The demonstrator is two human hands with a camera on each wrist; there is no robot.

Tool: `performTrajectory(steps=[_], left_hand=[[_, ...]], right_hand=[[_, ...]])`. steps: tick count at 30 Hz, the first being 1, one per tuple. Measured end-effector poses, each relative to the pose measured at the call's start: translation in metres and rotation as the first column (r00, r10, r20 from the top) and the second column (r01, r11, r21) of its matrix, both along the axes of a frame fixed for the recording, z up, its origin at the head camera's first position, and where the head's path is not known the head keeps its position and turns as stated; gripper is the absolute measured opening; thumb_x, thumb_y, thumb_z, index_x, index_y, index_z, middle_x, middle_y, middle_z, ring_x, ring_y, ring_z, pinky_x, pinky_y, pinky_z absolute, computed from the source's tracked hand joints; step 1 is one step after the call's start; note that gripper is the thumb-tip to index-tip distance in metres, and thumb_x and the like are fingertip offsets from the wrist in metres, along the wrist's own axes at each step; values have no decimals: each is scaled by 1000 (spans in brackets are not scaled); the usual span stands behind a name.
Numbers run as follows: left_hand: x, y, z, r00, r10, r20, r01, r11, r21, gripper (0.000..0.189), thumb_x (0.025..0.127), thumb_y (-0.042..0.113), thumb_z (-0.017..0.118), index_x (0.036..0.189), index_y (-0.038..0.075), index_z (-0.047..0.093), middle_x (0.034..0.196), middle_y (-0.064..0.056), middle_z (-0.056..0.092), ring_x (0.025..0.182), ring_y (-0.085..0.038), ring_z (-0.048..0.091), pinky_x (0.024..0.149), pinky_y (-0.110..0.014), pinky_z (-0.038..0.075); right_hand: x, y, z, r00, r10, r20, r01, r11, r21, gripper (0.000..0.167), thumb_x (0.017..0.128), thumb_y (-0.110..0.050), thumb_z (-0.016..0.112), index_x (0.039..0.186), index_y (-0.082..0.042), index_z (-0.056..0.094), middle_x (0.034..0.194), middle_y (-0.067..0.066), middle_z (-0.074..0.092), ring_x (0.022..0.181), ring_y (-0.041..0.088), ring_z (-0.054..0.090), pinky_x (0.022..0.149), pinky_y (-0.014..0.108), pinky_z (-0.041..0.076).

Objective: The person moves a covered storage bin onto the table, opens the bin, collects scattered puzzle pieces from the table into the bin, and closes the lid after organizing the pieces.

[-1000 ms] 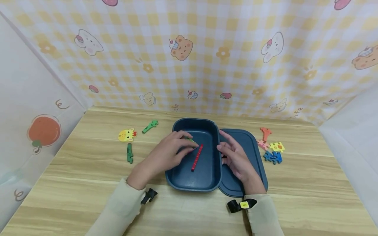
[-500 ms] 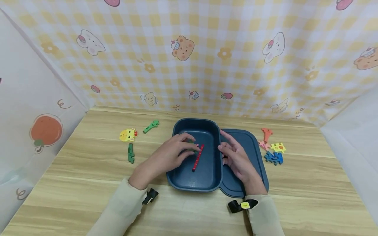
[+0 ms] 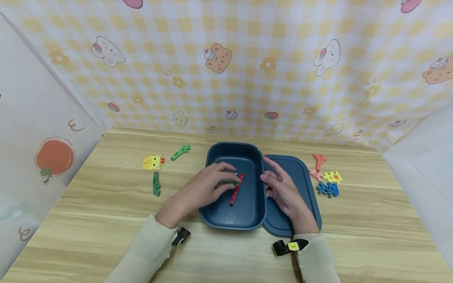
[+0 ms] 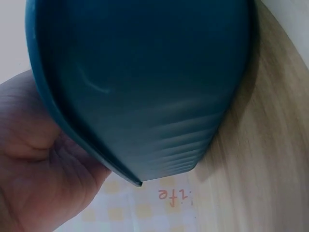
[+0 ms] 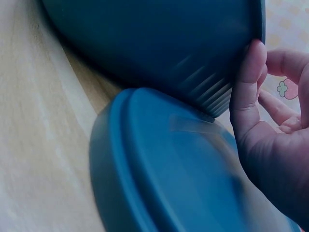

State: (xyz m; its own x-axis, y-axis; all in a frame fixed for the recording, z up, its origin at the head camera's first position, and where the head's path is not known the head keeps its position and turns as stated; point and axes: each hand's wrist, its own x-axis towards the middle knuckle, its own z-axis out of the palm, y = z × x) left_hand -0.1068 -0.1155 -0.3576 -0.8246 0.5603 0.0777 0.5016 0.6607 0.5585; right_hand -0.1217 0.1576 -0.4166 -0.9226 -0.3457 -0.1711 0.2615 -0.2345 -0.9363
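One blue box (image 3: 247,214) is standing mid-bench (image 3: 81,228), holding one red stick (image 3: 235,196). Left hand (image 3: 209,184) is reaching inside, fingers bending round a green piece (image 3: 231,181). Right hand (image 3: 283,192) is gripping the box's right rim. One lid (image 3: 295,171) is lying just beside. Toward bench's left edge, three pieces are lying: one yellow giraffe head (image 3: 153,162), two green strips (image 3: 156,184). Toward right edge: one orange piece (image 3: 319,162), one pink piece (image 3: 316,174), one yellow piece (image 3: 332,177), plus blue pieces (image 3: 332,189), count unclear.

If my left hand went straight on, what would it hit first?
Probably the red strip in the dark blue box, right ahead of your left hand; depth is unclear, so they may already touch.
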Motion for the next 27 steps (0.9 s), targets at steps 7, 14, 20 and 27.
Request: performTrajectory(steps=[7, 14, 20, 27], left_hand=[[2, 1, 0, 1000, 30, 1, -30, 999, 34, 31, 102, 25, 72, 132, 16, 74, 135, -5, 67, 125, -23, 63, 107, -45, 57], [1, -2, 4, 995, 101, -25, -99, 992, 74, 27, 105, 29, 68, 130, 20, 75, 130, 1, 69, 121, -18, 65, 105, -41, 58], [1, -15, 8, 963, 253, -96, -242, 964, 113, 27, 104, 22, 68, 130, 16, 72, 126, -4, 69, 111, -22, 66, 92, -40, 61], [6, -43, 0, 891, 423, -164, -415, 906, 81, 31, 102, 18, 69, 132, 11, 69, 129, -11, 69, 118, -30, 66, 95, -50, 59]], right_hand=[[0, 1, 0, 1000, -11, 11, 11, 1000, 15, 66, 109, -13, 59, 167, -21, 28, 94, -9, 63, 71, 4, 60, 60, 18, 56], [0, 3, -1, 1000, -21, 13, 20, 999, 31, 67, 108, -12, 59, 167, -21, 29, 93, -10, 63, 71, 4, 60, 59, 18, 56], [1, 2, 1, 999, -28, 16, 27, 999, 38, 67, 108, -13, 60, 167, -22, 29, 93, -9, 62, 71, 5, 59, 59, 19, 55], [0, -1, 2, 999, -26, 22, 25, 999, 31, 67, 108, -12, 60, 167, -23, 30, 93, -10, 62, 73, 5, 59, 59, 18, 55]])
